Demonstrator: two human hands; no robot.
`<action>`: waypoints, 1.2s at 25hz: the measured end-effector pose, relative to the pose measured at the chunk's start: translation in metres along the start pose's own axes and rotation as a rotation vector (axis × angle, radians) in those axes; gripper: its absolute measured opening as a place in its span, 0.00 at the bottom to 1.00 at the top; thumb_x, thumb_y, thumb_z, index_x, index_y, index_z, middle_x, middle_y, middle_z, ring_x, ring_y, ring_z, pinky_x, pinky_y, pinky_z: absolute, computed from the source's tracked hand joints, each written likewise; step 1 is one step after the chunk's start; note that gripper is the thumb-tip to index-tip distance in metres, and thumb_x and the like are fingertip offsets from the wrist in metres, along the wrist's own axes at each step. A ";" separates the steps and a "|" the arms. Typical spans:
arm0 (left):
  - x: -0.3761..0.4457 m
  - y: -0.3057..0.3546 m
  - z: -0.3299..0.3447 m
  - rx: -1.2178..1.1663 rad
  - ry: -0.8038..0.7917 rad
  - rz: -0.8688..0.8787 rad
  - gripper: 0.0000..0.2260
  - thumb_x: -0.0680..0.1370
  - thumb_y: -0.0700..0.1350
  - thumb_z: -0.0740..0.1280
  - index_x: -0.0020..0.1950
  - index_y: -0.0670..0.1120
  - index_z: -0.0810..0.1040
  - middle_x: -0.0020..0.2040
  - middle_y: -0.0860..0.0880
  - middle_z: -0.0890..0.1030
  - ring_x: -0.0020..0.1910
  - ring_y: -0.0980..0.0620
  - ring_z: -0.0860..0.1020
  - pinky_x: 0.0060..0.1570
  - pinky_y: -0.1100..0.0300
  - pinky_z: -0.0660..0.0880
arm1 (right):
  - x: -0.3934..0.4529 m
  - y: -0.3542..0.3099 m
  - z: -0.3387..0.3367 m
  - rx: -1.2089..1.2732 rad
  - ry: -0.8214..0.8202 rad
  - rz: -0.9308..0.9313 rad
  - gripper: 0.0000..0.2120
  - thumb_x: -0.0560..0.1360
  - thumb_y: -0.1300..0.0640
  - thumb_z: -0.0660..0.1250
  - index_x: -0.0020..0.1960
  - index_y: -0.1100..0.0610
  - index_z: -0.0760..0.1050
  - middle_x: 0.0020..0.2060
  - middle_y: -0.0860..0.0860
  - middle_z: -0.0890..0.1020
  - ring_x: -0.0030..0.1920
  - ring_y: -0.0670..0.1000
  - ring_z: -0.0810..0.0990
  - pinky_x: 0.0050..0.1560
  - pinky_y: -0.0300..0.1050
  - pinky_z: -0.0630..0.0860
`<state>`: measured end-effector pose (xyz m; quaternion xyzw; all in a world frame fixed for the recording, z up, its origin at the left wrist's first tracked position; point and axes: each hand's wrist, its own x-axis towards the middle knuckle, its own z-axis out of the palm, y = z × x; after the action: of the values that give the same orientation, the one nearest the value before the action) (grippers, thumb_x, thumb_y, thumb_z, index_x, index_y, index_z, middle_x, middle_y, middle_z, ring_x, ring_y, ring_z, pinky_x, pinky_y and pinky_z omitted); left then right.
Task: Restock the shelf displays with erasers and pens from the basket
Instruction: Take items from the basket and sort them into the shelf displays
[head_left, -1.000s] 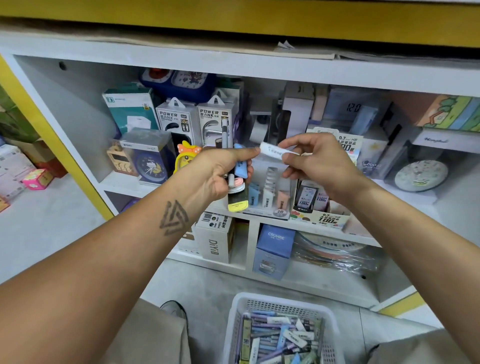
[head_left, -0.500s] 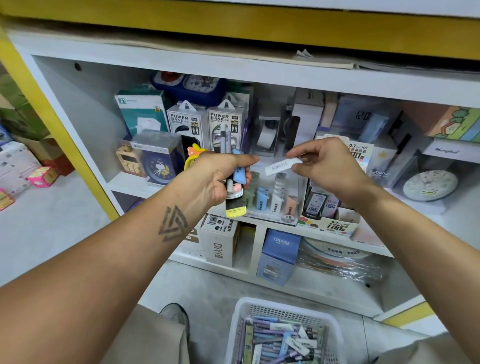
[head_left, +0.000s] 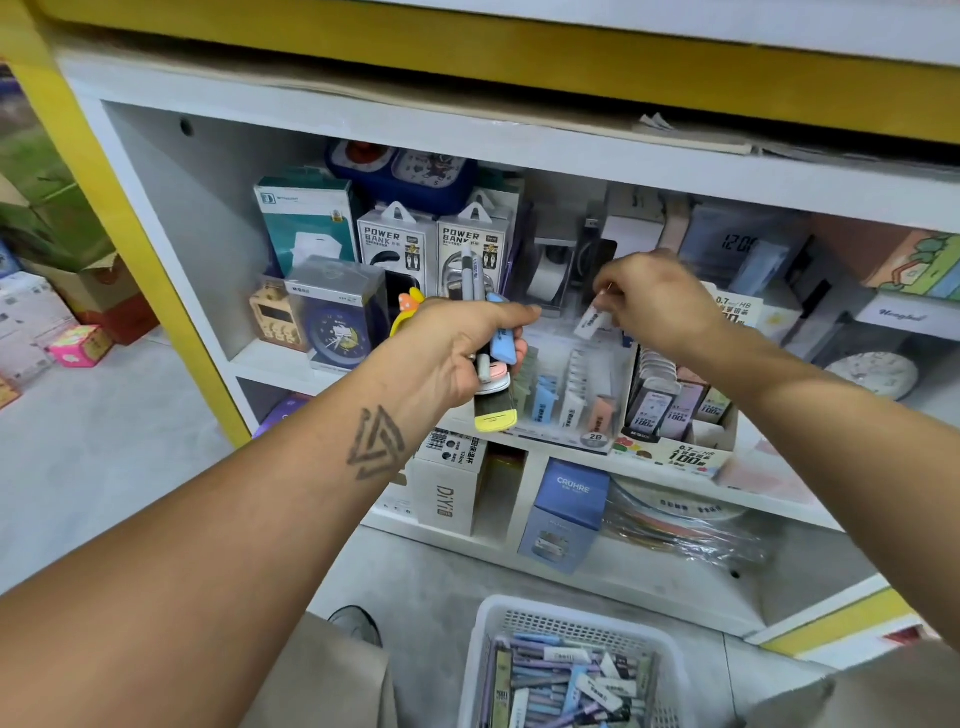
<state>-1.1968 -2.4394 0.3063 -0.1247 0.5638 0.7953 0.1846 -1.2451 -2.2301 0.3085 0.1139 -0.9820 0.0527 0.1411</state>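
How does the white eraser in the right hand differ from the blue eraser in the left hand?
The small white wrapped eraser is pinched alone by the right hand, while the light blue eraser is gripped in the left hand in a bundle with pens. The white one hangs over the clear display tray; the blue one stays left of it. Both are small blocks.

Two hands up: left hand (head_left: 452, 353) w/ a mixed bunch, right hand (head_left: 657, 306) w/ one white eraser (head_left: 594, 320). Two "POWER BANK" boxes (head_left: 397, 249) side by side at the shelf's back. One blue alarm clock box (head_left: 337, 312) near the shelf's left front edge, one round white clock (head_left: 870, 371) far right. One white basket (head_left: 488, 639) at bottom, pens and erasers inside — too many, too jumbled to count.
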 end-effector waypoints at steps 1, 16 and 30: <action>0.000 0.000 0.001 -0.002 -0.001 -0.003 0.08 0.75 0.36 0.72 0.40 0.41 0.74 0.30 0.46 0.75 0.22 0.53 0.74 0.25 0.65 0.73 | 0.005 -0.001 0.003 -0.052 -0.049 -0.006 0.06 0.78 0.61 0.67 0.53 0.58 0.81 0.47 0.61 0.81 0.47 0.61 0.80 0.47 0.46 0.75; 0.001 -0.002 0.004 -0.009 -0.011 -0.015 0.09 0.74 0.37 0.74 0.40 0.41 0.75 0.31 0.46 0.74 0.25 0.52 0.72 0.24 0.65 0.74 | 0.006 -0.011 0.020 -0.032 -0.285 -0.084 0.05 0.77 0.62 0.67 0.45 0.55 0.73 0.44 0.54 0.79 0.44 0.56 0.80 0.47 0.54 0.80; 0.001 -0.009 0.019 0.032 -0.097 -0.048 0.15 0.78 0.53 0.69 0.54 0.41 0.77 0.33 0.43 0.77 0.24 0.50 0.75 0.22 0.62 0.74 | -0.033 -0.037 -0.010 1.408 -0.415 0.235 0.14 0.69 0.56 0.76 0.53 0.60 0.85 0.39 0.54 0.85 0.36 0.46 0.79 0.36 0.35 0.77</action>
<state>-1.1940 -2.4186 0.3048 -0.0965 0.5636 0.7867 0.2327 -1.2027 -2.2577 0.3114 0.0794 -0.7282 0.6617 -0.1601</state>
